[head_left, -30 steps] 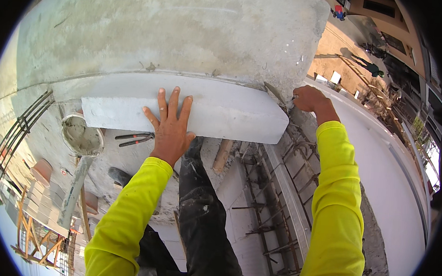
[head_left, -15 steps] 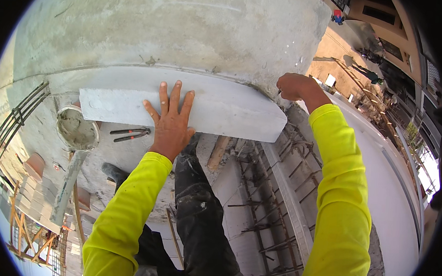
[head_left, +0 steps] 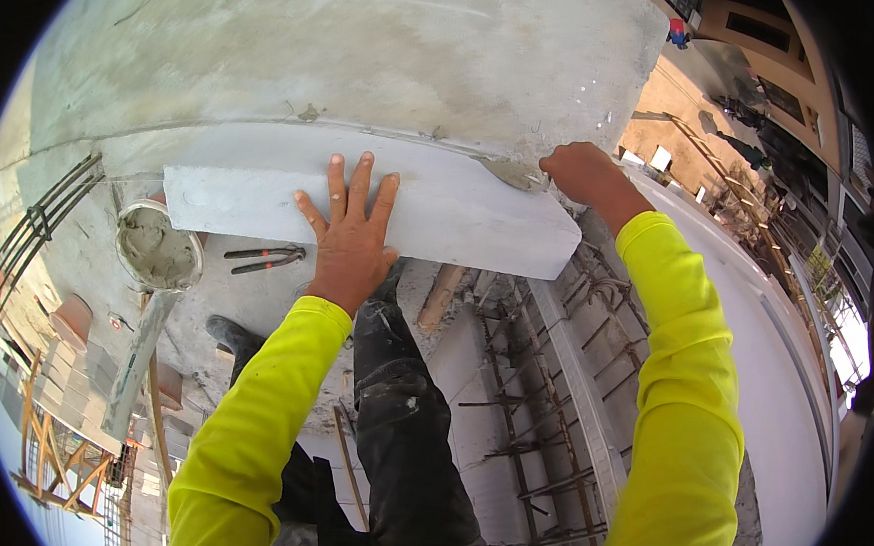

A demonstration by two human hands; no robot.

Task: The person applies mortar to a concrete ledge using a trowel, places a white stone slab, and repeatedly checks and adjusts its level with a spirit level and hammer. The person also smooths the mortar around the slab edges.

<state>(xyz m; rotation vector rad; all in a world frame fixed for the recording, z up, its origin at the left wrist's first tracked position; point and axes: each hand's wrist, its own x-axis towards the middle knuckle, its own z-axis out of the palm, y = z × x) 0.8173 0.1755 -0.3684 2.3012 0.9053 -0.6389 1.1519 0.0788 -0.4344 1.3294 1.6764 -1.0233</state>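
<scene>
A long pale lightweight concrete block (head_left: 469, 220) lies across the middle, its far edge along the joint with a grey cement-faced surface (head_left: 339, 60). My left hand (head_left: 352, 234) rests flat on the block, fingers spread and gripping nothing. Closed around a handle that is mostly hidden, my right hand (head_left: 579, 172) holds a trowel. The grey trowel blade (head_left: 514, 174) points left and lies at the block's far right edge, by the joint. I cannot tell how much mortar is on it.
Left of the block stands a bucket of wet mortar (head_left: 160, 247). Red-handled pincers (head_left: 265, 258) lie near my boot (head_left: 234, 336). Rusty rebar (head_left: 509, 405) fills an opening below right. Bent bars (head_left: 29, 227) stick out at far left. A person (head_left: 745, 149) is far off, upper right.
My right hand has shifted slightly left, and the trowel blade now shows over the block's far right edge. My left hand stays flat on the block. The view has moved a little.
</scene>
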